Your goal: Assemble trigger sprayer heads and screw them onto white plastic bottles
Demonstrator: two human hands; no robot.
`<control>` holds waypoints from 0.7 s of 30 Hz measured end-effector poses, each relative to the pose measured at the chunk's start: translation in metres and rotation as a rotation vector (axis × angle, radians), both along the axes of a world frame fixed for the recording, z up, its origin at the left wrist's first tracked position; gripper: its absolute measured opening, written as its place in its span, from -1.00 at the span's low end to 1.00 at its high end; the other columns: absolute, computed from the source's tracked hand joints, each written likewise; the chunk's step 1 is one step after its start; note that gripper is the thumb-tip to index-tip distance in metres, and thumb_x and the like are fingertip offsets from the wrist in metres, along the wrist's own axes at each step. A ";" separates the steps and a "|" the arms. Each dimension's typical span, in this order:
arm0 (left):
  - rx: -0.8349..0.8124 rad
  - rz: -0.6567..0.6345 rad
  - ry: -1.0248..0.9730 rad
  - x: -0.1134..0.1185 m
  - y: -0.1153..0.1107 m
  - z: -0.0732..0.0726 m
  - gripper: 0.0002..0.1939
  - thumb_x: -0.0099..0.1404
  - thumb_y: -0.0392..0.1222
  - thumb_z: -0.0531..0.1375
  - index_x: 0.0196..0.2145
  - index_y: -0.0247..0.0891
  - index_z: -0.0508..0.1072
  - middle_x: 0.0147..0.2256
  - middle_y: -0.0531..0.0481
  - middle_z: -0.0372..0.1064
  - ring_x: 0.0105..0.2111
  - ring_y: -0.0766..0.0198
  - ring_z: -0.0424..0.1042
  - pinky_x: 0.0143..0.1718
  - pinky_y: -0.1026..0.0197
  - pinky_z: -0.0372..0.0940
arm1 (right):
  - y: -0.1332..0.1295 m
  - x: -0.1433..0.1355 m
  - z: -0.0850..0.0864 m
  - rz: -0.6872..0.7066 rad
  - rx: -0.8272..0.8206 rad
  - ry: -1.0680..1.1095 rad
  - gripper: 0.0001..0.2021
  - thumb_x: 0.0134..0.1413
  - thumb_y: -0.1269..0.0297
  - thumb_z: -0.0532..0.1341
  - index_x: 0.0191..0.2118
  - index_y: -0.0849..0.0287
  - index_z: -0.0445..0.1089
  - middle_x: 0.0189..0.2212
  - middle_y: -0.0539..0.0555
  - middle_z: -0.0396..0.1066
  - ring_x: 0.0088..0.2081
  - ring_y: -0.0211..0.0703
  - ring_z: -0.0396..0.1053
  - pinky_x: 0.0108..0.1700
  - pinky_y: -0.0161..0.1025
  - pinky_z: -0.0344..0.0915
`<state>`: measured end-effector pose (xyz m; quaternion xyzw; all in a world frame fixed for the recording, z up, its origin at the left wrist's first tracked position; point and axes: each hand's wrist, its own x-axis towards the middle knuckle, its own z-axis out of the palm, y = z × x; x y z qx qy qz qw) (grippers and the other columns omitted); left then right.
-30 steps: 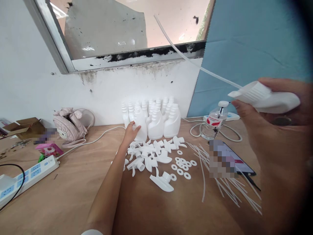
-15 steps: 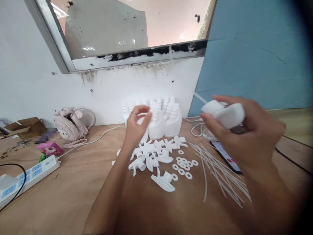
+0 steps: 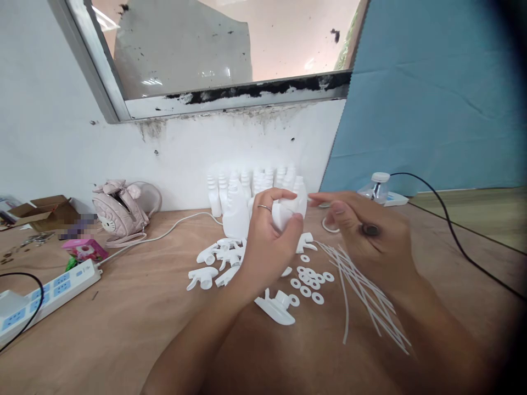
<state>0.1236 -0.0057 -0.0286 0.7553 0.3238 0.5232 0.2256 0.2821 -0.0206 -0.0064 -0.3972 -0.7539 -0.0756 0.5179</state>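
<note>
My left hand [image 3: 274, 233] is wrapped round a white spray head [image 3: 283, 215], in front of the standing white bottles [image 3: 236, 211]. To its right, my right hand [image 3: 356, 225] is raised with bent fingers close to the spray head; a small dark round thing shows at its palm, and whether the fingers pinch anything is too unclear to tell. More white spray heads [image 3: 205, 277] lie on the table below my left hand, one [image 3: 278, 308] nearer to me. White ring washers [image 3: 317, 298] and thin white tubes [image 3: 370, 299] lie to the right of them.
On the left are a power strip [image 3: 49, 296], a pink box [image 3: 85, 249], a pink bag [image 3: 119, 211] and an open cardboard box [image 3: 47, 214]. A clear bottle with a white cap [image 3: 379, 178] stands behind my right hand. A black cable runs down the right side.
The spray head has passed from my right hand to my left. My right hand has moved left, toward my left hand, which has shifted right and closed round the spray head.
</note>
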 end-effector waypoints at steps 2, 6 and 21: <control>-0.072 0.036 -0.049 -0.002 -0.001 0.002 -0.59 0.36 -0.35 -0.01 0.11 -0.04 0.06 -0.29 0.05 0.35 -0.49 0.34 0.36 -0.40 0.17 0.33 | 0.007 0.002 0.000 -0.114 0.194 -0.165 -0.77 0.24 0.34 0.08 -0.05 0.02 0.40 -0.08 0.14 0.43 -0.03 0.05 0.36 0.01 0.07 0.25; -0.018 0.062 -0.045 -0.005 -0.004 0.006 -0.68 0.27 -0.37 0.05 -0.05 -0.07 0.19 -0.24 0.03 0.33 -0.34 0.27 0.39 -0.32 0.16 0.34 | 0.020 0.004 -0.005 -0.074 0.281 -0.463 -0.70 0.20 0.46 0.04 0.00 0.00 0.28 -0.01 0.09 0.38 0.10 0.04 0.26 0.18 0.25 0.04; 0.078 0.213 -0.079 -0.017 -0.003 0.020 -0.78 0.27 -0.17 0.13 -0.51 -0.25 0.29 -0.53 0.11 0.29 -0.56 0.42 0.20 -0.50 0.32 0.12 | 0.007 -0.009 -0.020 0.039 0.433 -0.449 -0.65 0.04 0.50 0.22 -0.62 0.16 0.07 -0.69 -0.12 0.05 -0.60 -0.36 -0.02 -0.54 -0.29 -0.08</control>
